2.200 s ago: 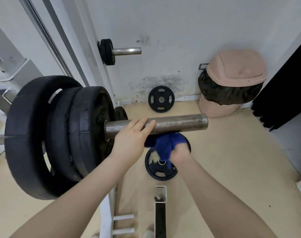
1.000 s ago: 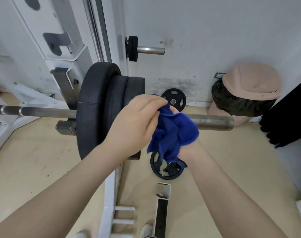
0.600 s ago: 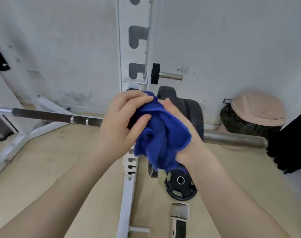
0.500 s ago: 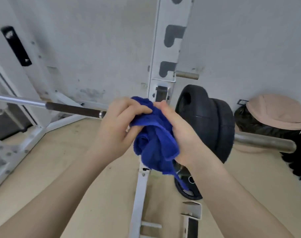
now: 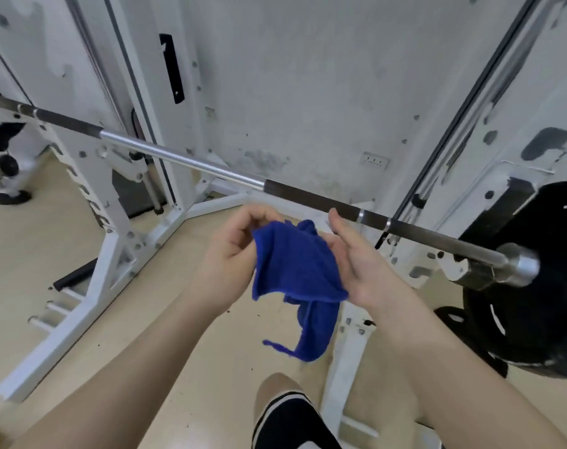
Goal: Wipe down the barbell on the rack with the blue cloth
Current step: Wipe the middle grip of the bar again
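The barbell runs across the white rack from upper left to lower right, part shiny steel and part dark knurled grip. Black weight plates sit on its right end behind a steel collar. The blue cloth hangs in front of me, just below the bar's dark section. My left hand pinches the cloth's left edge. My right hand lies under the cloth's right side, palm up with fingers fairly straight. Neither hand touches the bar.
White rack uprights and base beams stand on the beige floor to the left. Another rack post rises below the cloth. My foot in a black sock shows at the bottom. A wall socket is on the back wall.
My view has swung left from the bar's loaded end to its middle shaft. The bunched cloth has been spread out between my hands, and the right hand has opened under it.
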A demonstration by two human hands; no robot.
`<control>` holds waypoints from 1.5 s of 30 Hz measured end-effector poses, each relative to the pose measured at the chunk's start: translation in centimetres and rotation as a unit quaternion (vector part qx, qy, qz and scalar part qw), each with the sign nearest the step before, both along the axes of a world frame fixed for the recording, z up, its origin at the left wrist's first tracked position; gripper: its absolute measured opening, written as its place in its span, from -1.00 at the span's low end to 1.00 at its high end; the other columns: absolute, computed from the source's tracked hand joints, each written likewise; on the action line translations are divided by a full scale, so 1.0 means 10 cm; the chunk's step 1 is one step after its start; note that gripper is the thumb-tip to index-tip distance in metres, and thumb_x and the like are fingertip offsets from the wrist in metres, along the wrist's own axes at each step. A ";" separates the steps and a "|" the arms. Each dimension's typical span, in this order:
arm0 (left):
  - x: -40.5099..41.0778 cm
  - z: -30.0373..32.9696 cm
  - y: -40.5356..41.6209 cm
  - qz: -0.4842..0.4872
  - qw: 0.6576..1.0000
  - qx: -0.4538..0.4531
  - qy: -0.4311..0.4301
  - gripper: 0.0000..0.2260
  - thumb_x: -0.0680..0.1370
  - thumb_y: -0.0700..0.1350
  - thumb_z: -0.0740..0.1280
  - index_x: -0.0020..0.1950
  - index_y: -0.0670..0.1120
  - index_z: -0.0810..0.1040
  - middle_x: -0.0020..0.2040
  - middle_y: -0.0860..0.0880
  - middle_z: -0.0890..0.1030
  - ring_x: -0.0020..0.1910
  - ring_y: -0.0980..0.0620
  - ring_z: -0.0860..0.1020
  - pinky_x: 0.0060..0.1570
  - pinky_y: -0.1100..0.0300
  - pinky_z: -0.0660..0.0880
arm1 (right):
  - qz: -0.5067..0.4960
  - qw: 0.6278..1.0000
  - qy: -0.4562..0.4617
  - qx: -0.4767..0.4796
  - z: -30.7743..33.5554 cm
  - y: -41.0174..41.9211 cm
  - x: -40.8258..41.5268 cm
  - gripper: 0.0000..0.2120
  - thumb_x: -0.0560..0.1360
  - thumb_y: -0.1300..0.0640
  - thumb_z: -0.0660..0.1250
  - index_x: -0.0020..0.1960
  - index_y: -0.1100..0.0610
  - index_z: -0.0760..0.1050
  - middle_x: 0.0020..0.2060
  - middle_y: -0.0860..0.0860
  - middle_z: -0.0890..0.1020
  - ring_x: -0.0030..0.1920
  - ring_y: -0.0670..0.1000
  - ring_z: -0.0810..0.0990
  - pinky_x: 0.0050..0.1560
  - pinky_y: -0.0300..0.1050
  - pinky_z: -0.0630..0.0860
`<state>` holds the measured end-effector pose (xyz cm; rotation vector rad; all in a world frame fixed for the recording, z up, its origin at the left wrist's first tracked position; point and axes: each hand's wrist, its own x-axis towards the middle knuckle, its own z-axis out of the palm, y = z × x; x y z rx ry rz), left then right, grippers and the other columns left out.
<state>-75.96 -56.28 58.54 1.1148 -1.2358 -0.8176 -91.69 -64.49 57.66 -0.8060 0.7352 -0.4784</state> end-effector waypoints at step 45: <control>7.02 -0.17 -1.84 0.022 0.962 0.157 -0.222 -0.89 0.56 -0.10 0.24 0.02 0.10 0.49 -0.21 0.09 0.66 -0.23 0.11 0.61 -0.31 0.27 0.50 | -0.166 0.917 0.245 -0.267 0.32 -1.85 6.84 -0.87 0.43 0.13 0.41 -0.05 0.06 0.50 -0.28 0.01 0.64 -0.23 0.01 0.62 -0.18 -0.11 0.55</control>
